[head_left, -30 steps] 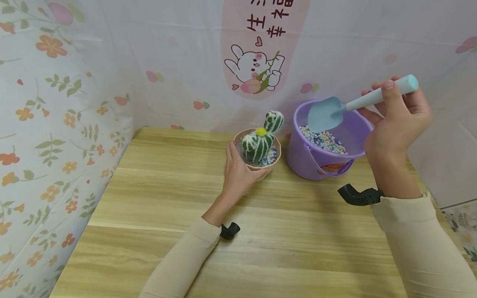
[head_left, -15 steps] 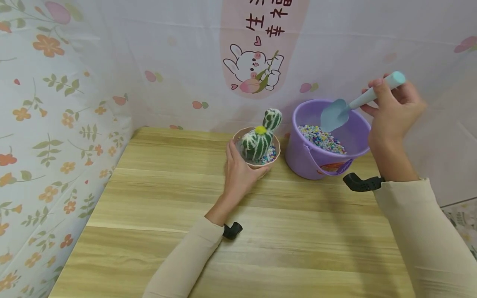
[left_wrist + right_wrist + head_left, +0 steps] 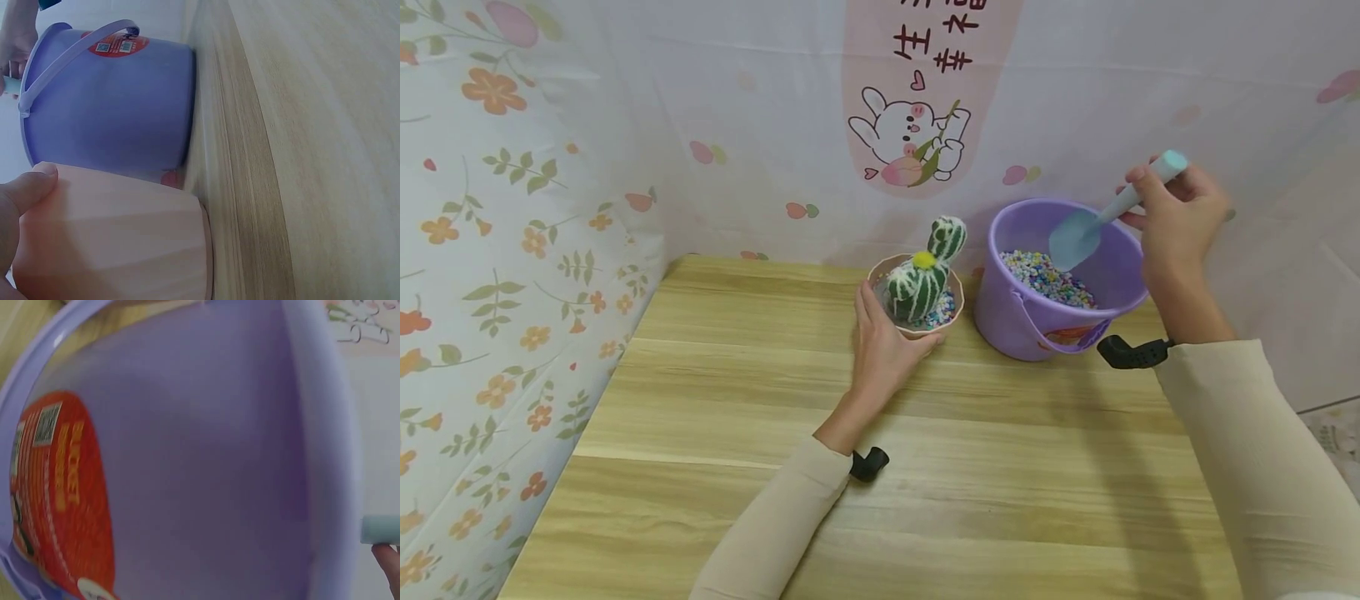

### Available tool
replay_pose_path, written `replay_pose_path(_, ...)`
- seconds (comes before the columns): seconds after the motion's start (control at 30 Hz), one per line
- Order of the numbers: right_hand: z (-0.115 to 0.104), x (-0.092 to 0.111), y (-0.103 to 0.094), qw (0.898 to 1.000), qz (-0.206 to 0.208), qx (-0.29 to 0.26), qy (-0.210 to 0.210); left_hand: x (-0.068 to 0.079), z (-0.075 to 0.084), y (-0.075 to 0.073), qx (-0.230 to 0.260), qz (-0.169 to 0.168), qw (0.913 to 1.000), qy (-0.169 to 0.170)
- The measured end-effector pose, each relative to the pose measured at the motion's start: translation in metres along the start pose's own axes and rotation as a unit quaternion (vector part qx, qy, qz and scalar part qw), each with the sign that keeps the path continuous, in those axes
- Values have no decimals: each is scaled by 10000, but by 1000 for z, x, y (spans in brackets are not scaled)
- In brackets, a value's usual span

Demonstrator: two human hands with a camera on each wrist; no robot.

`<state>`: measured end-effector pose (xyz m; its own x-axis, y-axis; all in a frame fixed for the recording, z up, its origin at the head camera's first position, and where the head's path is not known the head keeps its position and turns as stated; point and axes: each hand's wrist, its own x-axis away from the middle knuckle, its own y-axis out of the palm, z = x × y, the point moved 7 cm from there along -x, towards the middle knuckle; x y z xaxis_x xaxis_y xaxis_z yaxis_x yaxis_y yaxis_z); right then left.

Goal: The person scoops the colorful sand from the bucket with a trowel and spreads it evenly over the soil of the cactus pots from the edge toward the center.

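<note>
My left hand [image 3: 880, 350] holds a pale pink flowerpot [image 3: 119, 237] around its near left side, the thumb lying along the wall near the rim. In the pot a green and white cactus [image 3: 917, 287] with a yellow flower leans to the right, with colourful beads beside it. My right hand [image 3: 1183, 221] grips the handle of a light blue toy shovel [image 3: 1075, 237] above the right rim of a purple bucket [image 3: 1015, 325]. The shovel's blade points down inside the bucket, its tip at the multicoloured beads [image 3: 1037, 275]; whether it touches them I cannot tell.
Pot and bucket stand side by side near the back edge of a wooden table [image 3: 760, 375]. A printed cloth [image 3: 737, 125] hangs directly behind. The bucket's handle [image 3: 69, 62] hangs down its near side, and a red label [image 3: 65, 487] is on its wall.
My right hand has moved left and the shovel has tilted steeper, its blade going from above the bucket's rim down into it. The left hand stays on the flowerpot.
</note>
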<state>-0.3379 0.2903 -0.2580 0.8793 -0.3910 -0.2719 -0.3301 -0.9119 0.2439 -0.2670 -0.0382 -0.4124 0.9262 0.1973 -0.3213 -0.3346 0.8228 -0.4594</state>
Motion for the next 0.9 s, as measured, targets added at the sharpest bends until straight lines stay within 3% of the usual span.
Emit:
replay_pose_path(0.53,26,-11,-7,9977,-309,442,403,-1,-1,1,39,-73,9999,-60)
replay_pose_path(0.9,36,-12,-2,9904,-793,1126,-103,1,-2,0,-31,-131,9999,-108)
